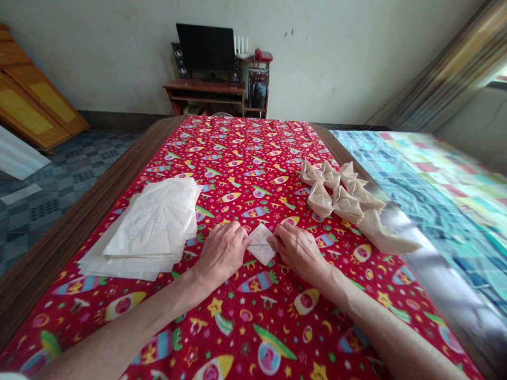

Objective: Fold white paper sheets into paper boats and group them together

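Note:
A small folded square of pale paper (261, 244) lies on the red patterned tablecloth (253, 158). My left hand (221, 252) has its fingers curled and pressed on the paper's left edge. My right hand (298, 249) pinches the paper's right edge. Both hands rest on the cloth with the paper between them. A stack of flat paper sheets (152, 228) lies to the left of my left hand. Several folded paper boats (348, 203) sit in a cluster to the right, beyond my right hand.
The table's wooden edge (79, 221) runs along the left. A bed with a colourful checked cover (435, 190) adjoins the right side. Against the far wall stands a desk (209, 95) with a monitor (206, 47), speakers and a red telephone. Yellow wooden panels (31, 100) lean at far left.

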Tool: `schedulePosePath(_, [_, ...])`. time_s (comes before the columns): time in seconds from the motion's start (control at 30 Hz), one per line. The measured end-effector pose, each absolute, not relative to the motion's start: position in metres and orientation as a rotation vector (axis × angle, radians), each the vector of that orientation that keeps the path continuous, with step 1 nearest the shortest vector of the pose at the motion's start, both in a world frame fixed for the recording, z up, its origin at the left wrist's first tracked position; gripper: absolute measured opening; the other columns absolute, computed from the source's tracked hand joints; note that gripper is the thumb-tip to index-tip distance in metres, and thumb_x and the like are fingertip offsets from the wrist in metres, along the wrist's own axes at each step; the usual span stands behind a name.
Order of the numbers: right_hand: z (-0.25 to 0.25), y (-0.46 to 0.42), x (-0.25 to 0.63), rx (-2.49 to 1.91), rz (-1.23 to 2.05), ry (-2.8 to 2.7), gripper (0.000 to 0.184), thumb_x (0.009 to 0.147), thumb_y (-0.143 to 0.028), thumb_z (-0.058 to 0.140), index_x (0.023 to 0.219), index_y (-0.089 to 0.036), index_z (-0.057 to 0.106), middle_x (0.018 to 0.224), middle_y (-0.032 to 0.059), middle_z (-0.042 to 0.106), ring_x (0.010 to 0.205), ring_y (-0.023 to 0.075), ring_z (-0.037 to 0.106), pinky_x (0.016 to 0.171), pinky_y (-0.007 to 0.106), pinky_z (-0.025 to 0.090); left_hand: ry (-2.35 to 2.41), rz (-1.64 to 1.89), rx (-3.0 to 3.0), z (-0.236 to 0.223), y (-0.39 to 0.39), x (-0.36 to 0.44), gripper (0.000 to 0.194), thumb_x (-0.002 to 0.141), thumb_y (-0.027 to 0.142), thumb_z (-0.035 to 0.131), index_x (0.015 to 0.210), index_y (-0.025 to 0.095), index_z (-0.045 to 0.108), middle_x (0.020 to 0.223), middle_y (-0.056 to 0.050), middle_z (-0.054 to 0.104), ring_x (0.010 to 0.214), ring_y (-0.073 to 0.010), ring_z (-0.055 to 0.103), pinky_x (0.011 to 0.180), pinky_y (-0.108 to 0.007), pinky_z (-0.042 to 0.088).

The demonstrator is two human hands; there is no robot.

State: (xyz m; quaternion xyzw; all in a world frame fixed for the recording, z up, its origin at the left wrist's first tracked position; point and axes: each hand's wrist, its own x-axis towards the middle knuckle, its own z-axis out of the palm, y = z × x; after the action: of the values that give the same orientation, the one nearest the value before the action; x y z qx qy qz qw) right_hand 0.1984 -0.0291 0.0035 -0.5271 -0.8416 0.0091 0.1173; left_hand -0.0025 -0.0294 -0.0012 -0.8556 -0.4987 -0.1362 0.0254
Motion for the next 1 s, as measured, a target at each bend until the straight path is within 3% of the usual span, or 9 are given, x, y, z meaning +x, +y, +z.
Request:
schedulePosePath(0.5, [-0.001,-0.031,0.197,-1.530,-0.071,-2.461,0.023,0.095,-0.028,0.043,0.077,-0.018,0.054,0.076,0.0023,0.057,0.065,0.0125,0.051,0.059,0.025,0.028,-1.535,-0.483,-2.577,-0.003,-0.029,-0.003,0.015,0.092,0.027,0.049,0.082,0.018,0.057,0.080,-0.003,0.060,0.076,-0.0203,0.057,0.071,-0.035,0.043])
schedulePosePath(0.63, [-0.002,-0.031,0.197,-1.534,-0.060,-2.450,0.023,0.095,-0.029,0.044,0.077,-0.018,0.054,0.076,0.0022,0.058,0.064,0.0122,0.051,0.058,0.025,0.028,-1.294,-0.703,-2.693,0.000,-0.034,-0.002,0.022,0.095,0.021,0.043,0.112,0.017,0.056,0.108,-0.006,0.063,0.100,-0.0193,0.058,0.090,-0.036,0.044])
schedulePosePath(0.73, [-0.002,-0.032,0.197,-1.531,-0.059,-2.441,0.023,0.095,-0.028,0.042,0.078,-0.018,0.054,0.075,0.0023,0.057,0.063,0.0120,0.051,0.057,0.025,0.028,-1.050,-0.675,-2.813,0.001,-0.043,-0.002,0.034,0.096,0.017,0.037,0.128,0.015,0.048,0.131,-0.007,0.055,0.125,-0.0186,0.046,0.109,-0.038,0.032])
schedulePosePath(0.87, [-0.003,-0.032,0.197,-1.524,-0.071,-2.439,0.022,0.095,-0.028,0.041,0.081,-0.018,0.055,0.076,0.0022,0.058,0.063,0.0122,0.050,0.056,0.025,0.029,-1.110,-0.449,-2.919,-0.001,-0.054,-0.005,0.046,0.095,0.025,0.038,0.140,0.012,0.036,0.147,-0.008,0.037,0.138,-0.0209,0.029,0.114,-0.043,0.025])
schedulePosePath(1.0, [-0.003,-0.034,0.196,-1.552,-0.100,-2.418,0.023,0.095,-0.029,0.042,0.080,-0.018,0.056,0.077,0.0028,0.058,0.064,0.0132,0.051,0.057,0.025,0.032,-1.159,-0.349,-2.948,-0.004,-0.056,-0.009,0.052,0.095,0.028,0.037,0.145,0.017,0.026,0.151,-0.006,0.029,0.140,-0.0214,0.023,0.114,-0.045,0.023])
